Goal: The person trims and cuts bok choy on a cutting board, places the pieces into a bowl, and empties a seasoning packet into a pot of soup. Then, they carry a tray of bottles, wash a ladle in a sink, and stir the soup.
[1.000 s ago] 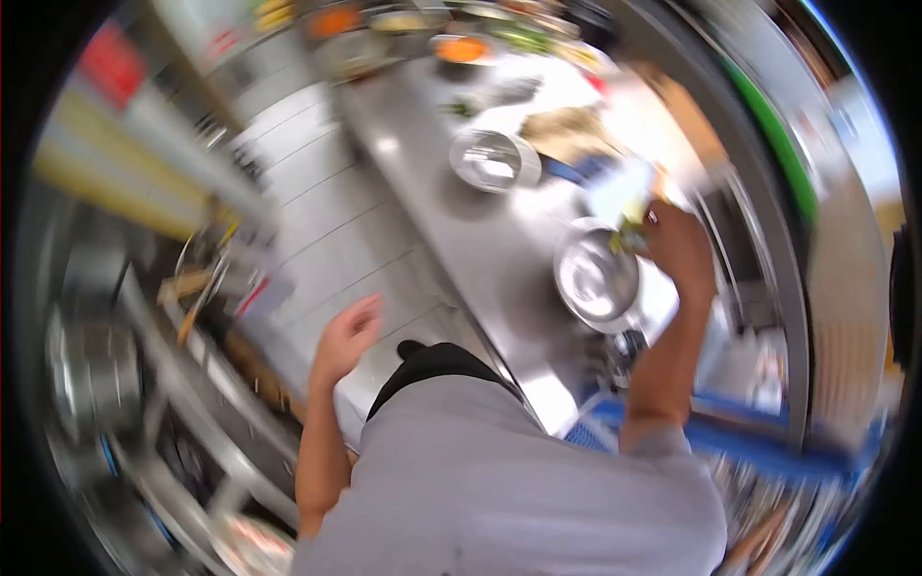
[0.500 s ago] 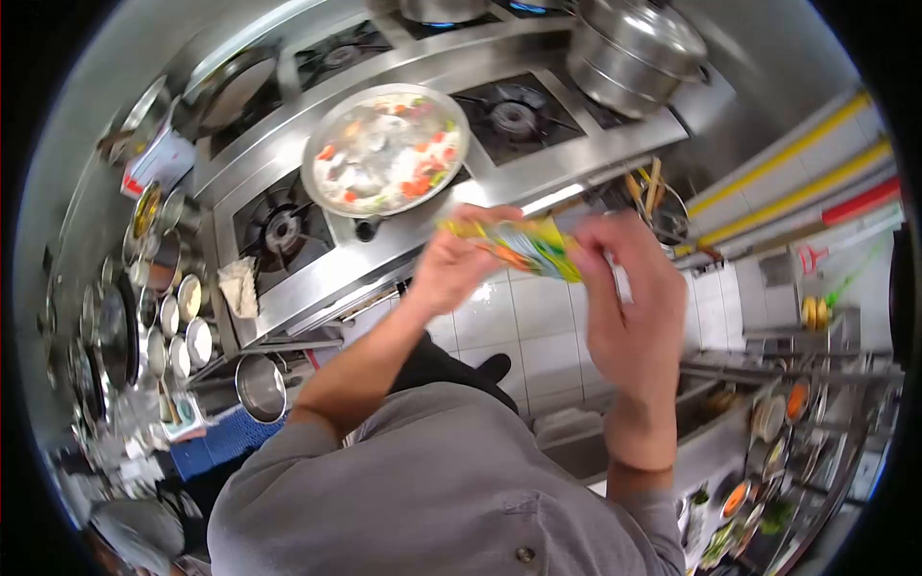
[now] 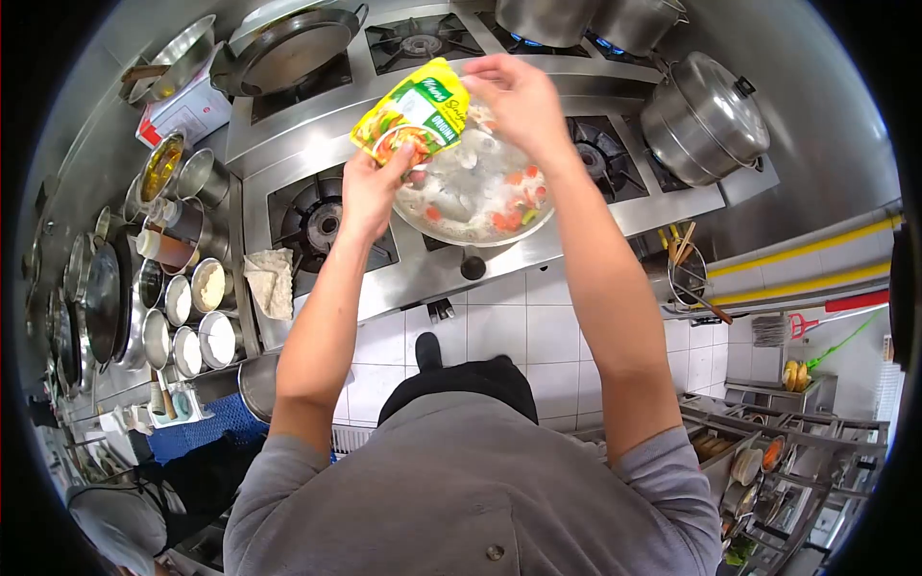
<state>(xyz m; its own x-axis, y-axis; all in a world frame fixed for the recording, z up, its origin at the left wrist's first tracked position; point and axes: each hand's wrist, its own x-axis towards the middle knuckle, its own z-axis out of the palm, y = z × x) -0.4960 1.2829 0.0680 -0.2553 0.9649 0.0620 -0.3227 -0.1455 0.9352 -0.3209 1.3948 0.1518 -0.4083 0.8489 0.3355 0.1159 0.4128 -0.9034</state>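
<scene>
My left hand point(image 3: 370, 187) grips the lower edge of a yellow and green seasoning packet point(image 3: 413, 110), thumb across its front, over the left rim of a wide pan. At the packet's upper right corner is my right hand point(image 3: 509, 91), its fingers bent; what they hold, if anything, is too small to tell. Below both hands the steaming pan point(image 3: 471, 235) sits on the stove, with carrot pieces point(image 3: 509, 216) and other vegetables in pale liquid.
A lidded steel pot point(image 3: 706, 125) stands right of the pan. At the back left is a dark wok point(image 3: 298, 53). A folded cloth point(image 3: 270, 283) lies beside the left burner point(image 3: 324, 224), near small containers point(image 3: 217, 339). Utensils stand in a pot point(image 3: 677, 274) at right.
The packet and both hands have moved forward over the pan. The packet now stands more upright with its front showing. The view has shifted, and the pan appears lower and further right.
</scene>
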